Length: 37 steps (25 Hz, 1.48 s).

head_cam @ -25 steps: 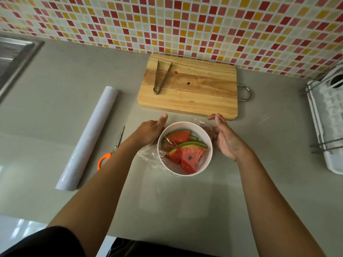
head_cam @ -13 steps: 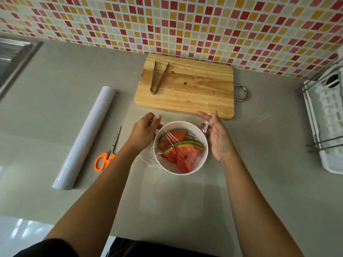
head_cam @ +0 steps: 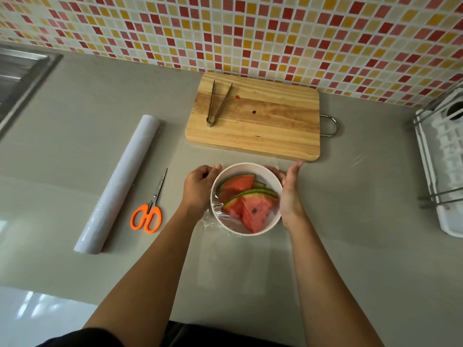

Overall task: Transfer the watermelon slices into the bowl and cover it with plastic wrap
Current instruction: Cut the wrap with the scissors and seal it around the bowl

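A white bowl [head_cam: 245,167] stands on the grey counter in front of the cutting board and holds several red watermelon slices [head_cam: 254,209] with green rind. Clear plastic wrap [head_cam: 213,221] lies over the bowl and bunches at its lower left side. My left hand [head_cam: 199,187] is against the bowl's left wall, fingers curled on the wrap and thumb up near the rim. My right hand [head_cam: 289,194] lies along the bowl's right wall with straight fingers, pressing the wrap there.
A wooden cutting board [head_cam: 263,126] with metal tongs [head_cam: 216,103] sits behind the bowl against the tiled wall. A roll of plastic wrap [head_cam: 117,184] and orange-handled scissors [head_cam: 149,211] lie to the left. A white dish rack [head_cam: 443,159] is at the right, a sink [head_cam: 20,76] far left.
Both hands have closed in on the bowl's sides, pulling the wrap down over the rim. My right hand slid from behind the rim to flat along the right wall.
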Available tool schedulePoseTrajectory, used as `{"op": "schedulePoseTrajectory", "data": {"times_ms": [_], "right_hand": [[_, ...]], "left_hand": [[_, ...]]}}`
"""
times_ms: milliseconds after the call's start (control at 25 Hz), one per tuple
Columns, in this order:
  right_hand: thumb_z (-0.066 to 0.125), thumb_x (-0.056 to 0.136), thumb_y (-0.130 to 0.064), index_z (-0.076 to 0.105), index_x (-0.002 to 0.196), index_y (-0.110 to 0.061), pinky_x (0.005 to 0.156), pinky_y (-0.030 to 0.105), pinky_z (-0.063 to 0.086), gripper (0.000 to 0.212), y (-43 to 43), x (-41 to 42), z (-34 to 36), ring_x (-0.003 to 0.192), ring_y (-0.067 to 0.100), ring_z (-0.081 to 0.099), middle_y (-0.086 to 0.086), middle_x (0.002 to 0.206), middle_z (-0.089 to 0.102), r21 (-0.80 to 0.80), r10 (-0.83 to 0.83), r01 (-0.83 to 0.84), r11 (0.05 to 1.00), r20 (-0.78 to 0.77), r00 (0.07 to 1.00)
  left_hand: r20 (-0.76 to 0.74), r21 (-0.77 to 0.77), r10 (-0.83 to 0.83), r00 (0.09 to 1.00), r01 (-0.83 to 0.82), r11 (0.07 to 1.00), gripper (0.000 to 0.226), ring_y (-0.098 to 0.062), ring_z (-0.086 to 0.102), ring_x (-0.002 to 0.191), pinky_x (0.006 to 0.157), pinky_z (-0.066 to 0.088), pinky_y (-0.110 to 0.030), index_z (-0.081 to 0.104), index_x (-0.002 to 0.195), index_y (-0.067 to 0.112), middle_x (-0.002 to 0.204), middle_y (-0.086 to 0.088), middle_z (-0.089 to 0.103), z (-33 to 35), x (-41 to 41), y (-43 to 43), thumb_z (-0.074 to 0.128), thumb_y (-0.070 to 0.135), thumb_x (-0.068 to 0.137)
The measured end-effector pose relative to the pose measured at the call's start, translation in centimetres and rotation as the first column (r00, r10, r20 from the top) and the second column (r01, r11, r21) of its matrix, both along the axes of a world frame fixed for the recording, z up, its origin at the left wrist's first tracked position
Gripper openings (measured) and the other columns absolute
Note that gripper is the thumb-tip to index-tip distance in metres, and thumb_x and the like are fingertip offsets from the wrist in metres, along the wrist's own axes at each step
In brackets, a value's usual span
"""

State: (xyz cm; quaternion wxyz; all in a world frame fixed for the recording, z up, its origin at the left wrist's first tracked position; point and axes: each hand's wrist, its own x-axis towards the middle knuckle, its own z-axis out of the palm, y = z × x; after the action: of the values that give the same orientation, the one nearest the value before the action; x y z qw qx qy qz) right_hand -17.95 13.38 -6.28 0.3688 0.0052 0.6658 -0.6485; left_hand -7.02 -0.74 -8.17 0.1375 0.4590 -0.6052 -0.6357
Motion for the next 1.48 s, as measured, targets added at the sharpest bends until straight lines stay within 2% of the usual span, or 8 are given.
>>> {"op": "schedulePoseTrajectory", "data": {"times_ms": [120,360,560,760,880,1000,1240,1480], "right_hand": [[0.003,0.058,-0.091,0.073,0.082,-0.031,0.087,0.039,0.053,0.096,-0.3,0.1,0.1,0.088,0.023,0.07,0.003,0.088,0.075,0.138,0.026,-0.023,0.99,-0.017,1.0],[-0.003,0.051,-0.093,0.062,0.06,-0.059,0.097,0.047,0.047,0.074,-0.6,0.7,1.1,0.097,0.029,0.063,0.01,0.098,0.069,0.303,-0.021,0.031,0.952,-0.035,0.999],[-0.002,0.072,-0.081,0.056,0.064,-0.009,0.06,0.034,0.042,0.093,-0.8,0.8,1.3,0.068,0.03,0.057,0.012,0.071,0.06,0.544,-0.162,0.241,0.804,-0.19,0.968],[-0.004,0.08,-0.072,0.064,0.103,-0.002,0.107,0.05,0.025,0.1,0.0,0.8,0.8,0.121,0.037,0.041,0.024,0.125,0.052,0.697,-0.321,0.384,0.606,-0.228,0.919],[0.006,0.091,-0.056,0.066,0.107,-0.015,0.104,0.035,0.032,0.074,1.1,0.4,0.8,0.122,0.03,0.045,0.015,0.126,0.056,0.32,-0.425,0.564,0.761,-0.409,0.807],[0.011,0.09,-0.055,0.059,0.118,-0.021,0.093,0.011,0.033,0.065,2.2,0.3,1.0,0.121,0.012,0.05,0.002,0.129,0.058,0.048,-0.271,0.318,0.947,-0.41,0.871],[0.018,0.062,-0.091,0.053,0.116,-0.038,0.105,0.027,0.035,0.084,1.2,1.0,0.5,0.125,0.009,0.047,-0.004,0.134,0.052,-0.12,-0.02,-0.016,0.993,-0.289,0.957],[0.002,0.089,-0.062,0.064,0.105,-0.024,0.083,0.031,0.054,0.075,0.7,1.9,-0.9,0.099,0.022,0.066,0.009,0.103,0.069,-0.132,-0.061,0.052,0.99,-0.06,0.996]], "left_hand": [[-0.124,0.125,0.029,0.992,-0.013,0.992,0.004,-0.025,0.065,0.072,0.068,0.057,-0.038,0.065,0.093,0.022,0.085,-0.01,0.066,0.3,0.1,0.3,0.061,0.021,0.091],[-0.138,0.223,0.026,0.99,0.006,0.975,0.029,-0.028,0.067,0.073,0.073,0.058,-0.043,0.074,0.078,0.018,0.08,-0.008,0.072,0.7,-0.4,0.5,0.052,0.003,0.091],[-0.026,0.156,-0.084,0.996,0.087,0.984,0.026,-0.035,0.066,0.082,0.074,0.058,-0.044,0.072,0.085,0.011,0.087,-0.015,0.07,1.0,-0.5,0.0,0.047,0.006,0.091],[0.451,-0.238,-0.162,0.878,0.293,0.926,0.029,-0.036,0.058,0.086,0.072,0.05,-0.04,0.056,0.11,0.011,0.104,-0.019,0.063,1.0,-0.3,-1.4,0.041,0.029,0.094],[0.639,-0.455,-0.071,0.766,0.451,0.768,0.034,-0.041,0.053,0.082,0.066,0.035,-0.038,0.049,0.109,0.006,0.103,-0.023,0.061,1.2,-0.5,-2.1,0.03,0.032,0.098],[0.666,-0.482,0.004,0.746,0.426,0.766,0.03,-0.041,0.055,0.088,0.065,0.035,-0.039,0.051,0.107,0.001,0.105,-0.025,0.06,1.6,0.3,-2.6,0.032,0.022,0.098],[-0.107,-0.374,-0.065,0.992,0.021,0.927,0.06,-0.005,0.049,0.124,0.096,0.038,-0.012,0.052,0.135,0.021,0.135,0.007,0.054,3.9,2.5,1.5,0.02,0.054,0.096],[-0.164,-0.118,-0.077,0.983,0.058,0.991,0.059,-0.015,0.052,0.123,0.101,0.043,-0.023,0.048,0.137,0.022,0.133,-0.005,0.056,1.1,2.1,4.8,0.012,0.048,0.098]]}}
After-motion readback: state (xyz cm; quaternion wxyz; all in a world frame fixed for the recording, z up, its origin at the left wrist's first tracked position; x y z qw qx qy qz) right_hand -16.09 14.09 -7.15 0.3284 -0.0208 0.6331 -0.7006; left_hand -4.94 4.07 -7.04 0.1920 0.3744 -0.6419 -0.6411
